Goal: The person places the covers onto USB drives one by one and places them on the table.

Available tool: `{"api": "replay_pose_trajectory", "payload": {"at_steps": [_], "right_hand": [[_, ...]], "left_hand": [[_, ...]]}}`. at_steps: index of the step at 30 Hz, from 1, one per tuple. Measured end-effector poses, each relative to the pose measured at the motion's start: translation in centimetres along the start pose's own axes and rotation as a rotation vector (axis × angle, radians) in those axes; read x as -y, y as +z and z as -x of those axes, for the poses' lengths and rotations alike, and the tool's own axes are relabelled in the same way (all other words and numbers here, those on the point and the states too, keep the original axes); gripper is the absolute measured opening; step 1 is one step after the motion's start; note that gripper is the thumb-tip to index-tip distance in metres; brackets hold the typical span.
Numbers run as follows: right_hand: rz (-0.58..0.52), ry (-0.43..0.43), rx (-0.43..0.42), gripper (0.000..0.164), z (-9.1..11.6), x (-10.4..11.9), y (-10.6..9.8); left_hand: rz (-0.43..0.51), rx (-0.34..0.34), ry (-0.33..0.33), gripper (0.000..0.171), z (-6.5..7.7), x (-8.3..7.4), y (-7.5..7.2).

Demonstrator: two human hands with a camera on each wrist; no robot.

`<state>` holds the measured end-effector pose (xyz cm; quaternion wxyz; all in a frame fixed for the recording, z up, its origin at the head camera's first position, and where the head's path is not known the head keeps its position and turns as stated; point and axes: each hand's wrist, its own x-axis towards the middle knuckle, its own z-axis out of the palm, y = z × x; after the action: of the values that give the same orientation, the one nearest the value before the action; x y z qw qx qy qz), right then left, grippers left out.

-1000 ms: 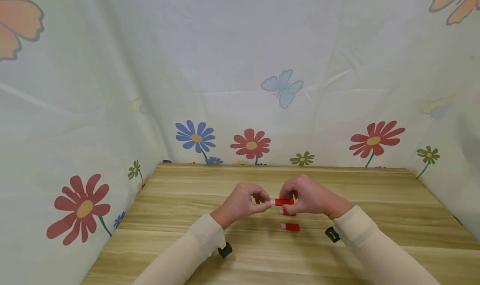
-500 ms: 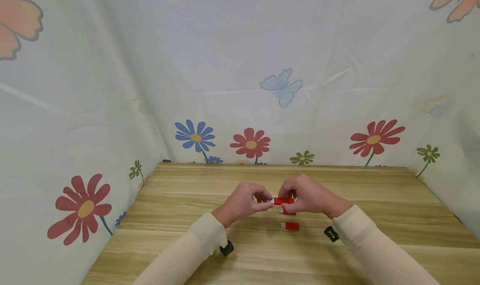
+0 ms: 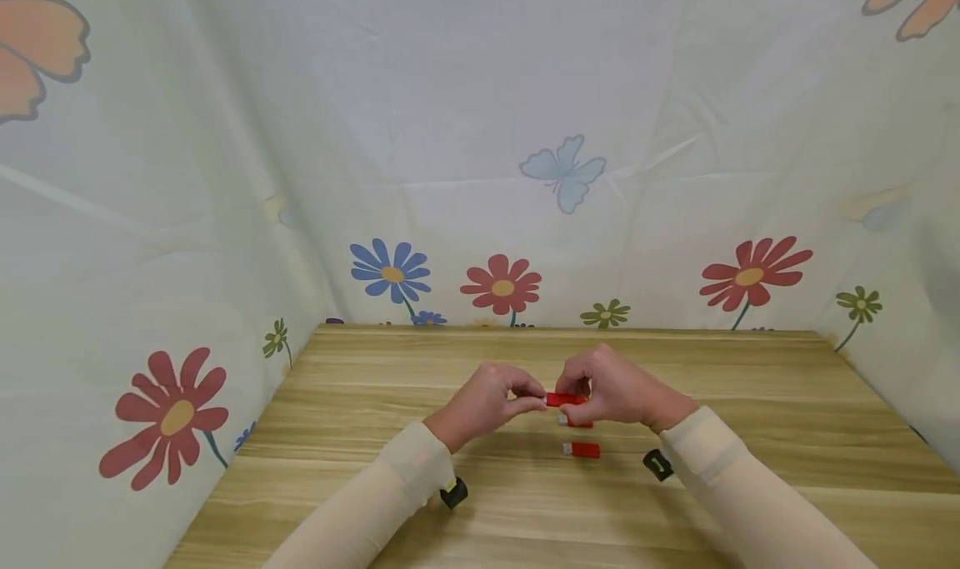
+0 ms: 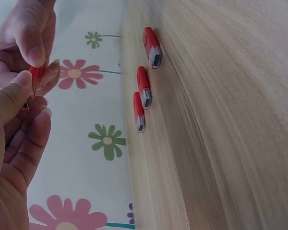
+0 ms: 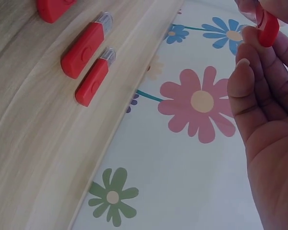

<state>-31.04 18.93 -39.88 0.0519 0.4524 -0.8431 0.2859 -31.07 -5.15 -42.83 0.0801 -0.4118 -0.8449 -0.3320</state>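
Note:
Above the table, my right hand [image 3: 618, 390] pinches the red body of a USB stick [image 3: 564, 399] between thumb and fingers. At its left end, the thumb and fingers of my left hand [image 3: 487, 402] pinch the connector end. Those fingertips cover most of that end, so I cannot tell if a cap is on it. The left wrist view shows three more red USB sticks lying in a row on the wood: a near one [image 4: 152, 48], a middle one [image 4: 144, 87] and a far one [image 4: 138, 112]. Their connector ends look clear or silvery.
The wooden table [image 3: 360, 361] runs back to a pale curtain [image 3: 450, 94] printed with flowers and butterflies. A black wrist device [image 3: 453, 492] hangs under the left sleeve, and a second black device [image 3: 658, 465] under the right one.
My left fingertips have shifted slightly right along the held USB stick, covering the pale connector end that showed earlier. The right hand stays nearly in place. The sticks on the table have not moved.

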Motion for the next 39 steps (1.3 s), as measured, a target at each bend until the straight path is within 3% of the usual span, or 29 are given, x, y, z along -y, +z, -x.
{"api": "replay_pose_trajectory", "payload": {"at_steps": [11,16,20,23,31,35,39], "right_hand": [[-0.007,0.036,-0.009,0.012,-0.3,-1.1,-0.4],[0.010,0.038,-0.031,0.012,-0.9,-2.1,-1.3],[0.039,0.045,-0.040,0.015,-1.3,-3.3,-1.7],[0.035,0.083,-0.029,0.014,-1.4,-4.3,-1.7],[0.093,0.222,0.057,0.004,-1.8,-6.5,-0.8],[0.135,0.270,0.130,0.004,-2.3,-7.3,-0.3],[0.144,0.299,0.145,0.003,-2.5,-8.1,0.1]], "left_hand": [[-0.031,0.003,-0.032,0.022,-1.0,0.6,-0.2],[-0.144,0.029,-0.052,0.029,-3.0,1.6,-0.4],[-0.241,0.105,-0.061,0.017,-5.0,2.3,-0.3],[-0.257,0.158,-0.069,0.011,-6.2,2.7,0.0],[-0.358,0.257,-0.084,0.010,-8.3,4.4,1.9],[-0.462,0.277,-0.064,0.012,-8.9,5.1,2.9],[-0.511,0.269,-0.040,0.014,-9.3,5.9,3.9]]}}
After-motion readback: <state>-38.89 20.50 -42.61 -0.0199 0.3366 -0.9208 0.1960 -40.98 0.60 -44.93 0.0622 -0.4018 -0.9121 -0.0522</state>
